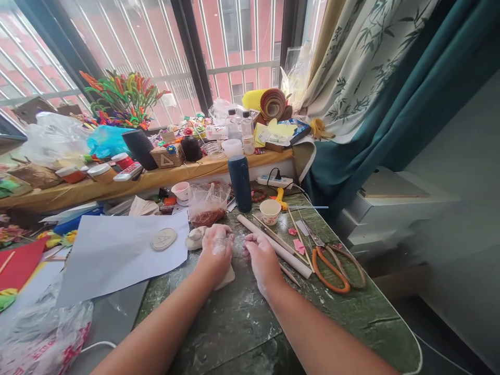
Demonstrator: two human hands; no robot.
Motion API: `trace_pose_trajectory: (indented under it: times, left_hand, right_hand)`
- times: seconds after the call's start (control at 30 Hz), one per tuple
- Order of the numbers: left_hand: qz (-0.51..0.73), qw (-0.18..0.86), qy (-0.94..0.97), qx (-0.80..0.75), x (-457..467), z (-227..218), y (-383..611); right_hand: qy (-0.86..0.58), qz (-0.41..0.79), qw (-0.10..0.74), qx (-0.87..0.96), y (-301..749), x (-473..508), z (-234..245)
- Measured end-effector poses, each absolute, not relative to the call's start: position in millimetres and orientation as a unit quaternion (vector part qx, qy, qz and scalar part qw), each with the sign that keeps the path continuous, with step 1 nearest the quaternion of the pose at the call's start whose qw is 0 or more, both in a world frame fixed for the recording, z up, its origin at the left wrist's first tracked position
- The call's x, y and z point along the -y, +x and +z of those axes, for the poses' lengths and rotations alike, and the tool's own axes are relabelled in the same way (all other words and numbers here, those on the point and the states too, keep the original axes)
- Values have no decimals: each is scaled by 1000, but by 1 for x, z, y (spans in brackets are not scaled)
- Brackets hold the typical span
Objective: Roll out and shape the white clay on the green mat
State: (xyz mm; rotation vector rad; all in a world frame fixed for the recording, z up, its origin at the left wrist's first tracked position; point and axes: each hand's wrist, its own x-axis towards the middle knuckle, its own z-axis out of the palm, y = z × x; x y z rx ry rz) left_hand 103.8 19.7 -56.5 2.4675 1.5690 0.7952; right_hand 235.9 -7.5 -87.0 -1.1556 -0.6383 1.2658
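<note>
Two bare, flour-white hands work at a green marbled table (242,317) under a window. The left hand (216,247) presses down, fingers curled, on a pale lump of clay (225,277); the clay shows only at the heel of the palm, so the grip looks closed over it. The right hand (262,260) rests just beside it in a loose fist; whether it holds anything cannot be told. A second small clay lump (194,237) sits touching the left hand's far side, at the edge of a white paper sheet (117,255). On that sheet lies a flat clay disc (164,239) scored with crossing lines. A pale rolling pin (275,246) lies slanted just right of the right hand, with orange-handled scissors (332,265) beyond it. Behind stand a paper cup (270,211) with a small red mark too tiny to read, a dark blue bottle (240,182) and a plastic bag of reddish matter (208,205). No other writing is legible.
</note>
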Motion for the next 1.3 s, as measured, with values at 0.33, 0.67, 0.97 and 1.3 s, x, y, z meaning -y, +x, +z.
trace_pose_trajectory:
  times: [0.33, 0.67, 0.97, 1.3]
  left_hand:
    - [186, 126, 824, -521, -2, -46, 81]
    - [115, 98, 870, -469, 25, -56, 64]
    - [53, 143, 825, -544, 15, -19, 48]
    - [-5, 209, 792, -573, -8, -13, 56]
  right_hand:
    - [-519, 521, 600, 314, 236, 11, -86]
    - [-530, 493, 579, 374, 235, 13, -86]
    - [-536, 477, 577, 391, 235, 17, -81]
    - [-535, 466, 575, 408, 233, 19, -77]
